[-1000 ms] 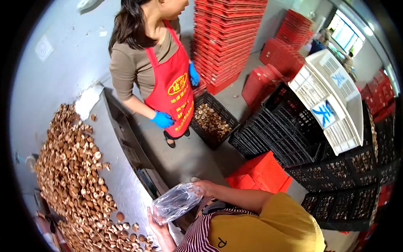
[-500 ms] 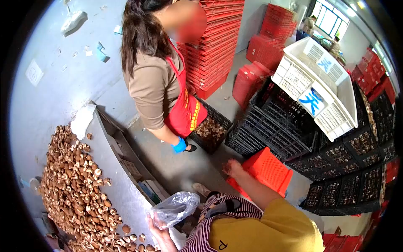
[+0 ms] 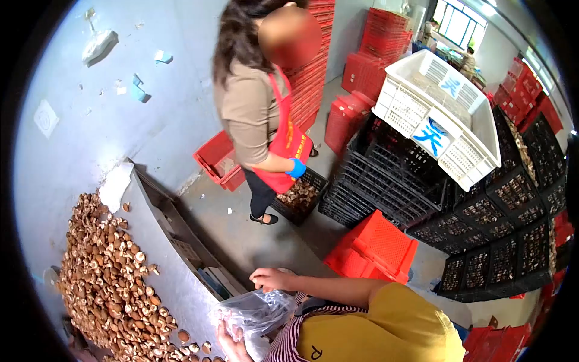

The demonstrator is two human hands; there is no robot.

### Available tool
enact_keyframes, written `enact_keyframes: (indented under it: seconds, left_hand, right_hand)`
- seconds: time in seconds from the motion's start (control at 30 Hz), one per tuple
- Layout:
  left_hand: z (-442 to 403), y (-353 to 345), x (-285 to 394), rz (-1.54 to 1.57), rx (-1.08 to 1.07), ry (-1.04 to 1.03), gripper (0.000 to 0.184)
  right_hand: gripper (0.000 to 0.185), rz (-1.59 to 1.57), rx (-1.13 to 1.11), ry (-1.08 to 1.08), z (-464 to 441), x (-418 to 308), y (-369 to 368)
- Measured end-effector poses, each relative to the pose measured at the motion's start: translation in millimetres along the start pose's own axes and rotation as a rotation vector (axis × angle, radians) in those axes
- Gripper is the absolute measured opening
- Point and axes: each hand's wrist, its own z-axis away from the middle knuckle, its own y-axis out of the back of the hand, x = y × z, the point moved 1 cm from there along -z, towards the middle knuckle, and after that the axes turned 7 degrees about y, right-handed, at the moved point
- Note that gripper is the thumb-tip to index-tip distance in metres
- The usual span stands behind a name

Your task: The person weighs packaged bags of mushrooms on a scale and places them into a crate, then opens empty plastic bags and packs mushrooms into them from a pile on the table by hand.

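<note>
My left hand grips a clear plastic bag in front of my body, beside the metal table's edge. The bag is crumpled, and I cannot see anything inside it. Just above the bag's upper edge is my right hand, its fingers curled in. Whether they pinch anything is not visible. To the left, a large heap of brown mushrooms covers much of the metal table, with a few loose ones near my left hand.
Another person in a red apron stands ahead, beside a black crate of mushrooms. A bright red crate sits on the floor to my right. Behind it are stacked black crates and a white crate.
My right hand has come from beside the red crate to the bag. The other person has shifted right and stands more upright, revealing a red crate behind. The view has turned slightly.
</note>
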Motion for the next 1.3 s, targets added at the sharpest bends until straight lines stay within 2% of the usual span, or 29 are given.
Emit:
enact_keyframes:
  seconds: [0.13, 0.2, 0.23, 0.33, 0.4, 0.43, 0.5, 0.73, 0.83, 0.93, 0.97, 1.1, 1.17, 1.23, 1.27, 1.3]
  left_hand:
    - [3.9, -2.9, 0.0, 0.010, 0.059, 0.003, 0.036]
    - [8.1, -10.1, 0.2, 0.046, 0.093, 0.033, 0.037]
    - [13.2, -15.8, 0.1, 0.051, 0.095, 0.034, 0.037]
    - [24.0, -22.3, 1.1, -0.104, 0.214, 0.037, 0.037]
    - [17.1, -12.9, 0.7, -0.111, 0.034, 0.028, 0.038]
    - [13.8, -8.3, -0.5, -0.107, 0.039, 0.028, 0.038]
    - [10.3, -12.5, 0.1, -0.088, 0.100, 0.043, 0.039]
    - [1.6, -13.2, 3.2, -0.082, 0.097, 0.055, 0.040]
    - [-4.5, -15.6, 3.3, -0.110, 0.081, 0.045, 0.036]
    - [3.1, -26.4, 5.2, -0.106, 0.248, 0.071, 0.035]
    - [-8.6, 0.2, 0.1, -0.088, 0.068, 0.052, 0.036]
    - [-11.0, 5.3, 1.1, -0.059, 0.049, 0.051, 0.037]
    - [-13.2, 4.8, 2.5, -0.048, 0.062, 0.054, 0.037]
    - [-15.3, 7.8, 3.9, -0.040, 0.056, 0.061, 0.037]
    - [-15.5, 9.1, 4.5, -0.030, 0.047, 0.063, 0.036]
    - [-15.0, 8.6, 4.9, -0.027, 0.051, 0.064, 0.036]
  right_hand:
    - [0.033, 0.029, 0.017, -0.075, 4.0, 8.5, 2.9]
    - [0.032, -0.063, 0.169, -0.073, 7.4, 30.8, 15.9]
    - [0.030, -0.062, 0.167, -0.077, 6.9, 44.9, 24.3]
    - [0.028, -0.134, 0.191, -0.191, 15.4, 61.5, 34.3]
    - [0.027, -0.098, 0.218, -0.217, 24.2, 53.8, 31.6]
    - [0.027, -0.063, 0.250, -0.240, 27.5, 49.9, 29.8]
    - [0.026, -0.080, 0.249, -0.257, 28.3, 49.5, 28.7]
    - [0.028, -0.122, 0.213, -0.240, 18.6, 44.9, 24.8]
    - [0.028, -0.089, 0.187, -0.254, 8.7, 64.2, 30.6]
    - [0.030, -0.156, 0.157, -0.255, 8.0, 68.2, 28.1]
    - [0.032, -0.116, 0.138, -0.259, 8.7, 64.6, 28.4]
    - [0.031, -0.141, 0.159, -0.292, 7.2, 64.7, 37.3]
    - [0.031, -0.152, 0.235, -0.296, 12.3, 62.9, 54.9]
    - [0.025, -0.265, 0.449, -0.261, 29.4, 57.6, 81.3]
    - [0.022, -0.315, 0.481, -0.263, 36.4, 61.4, 106.2]
    - [0.017, -0.428, 0.616, -0.287, 38.0, 84.5, 138.5]
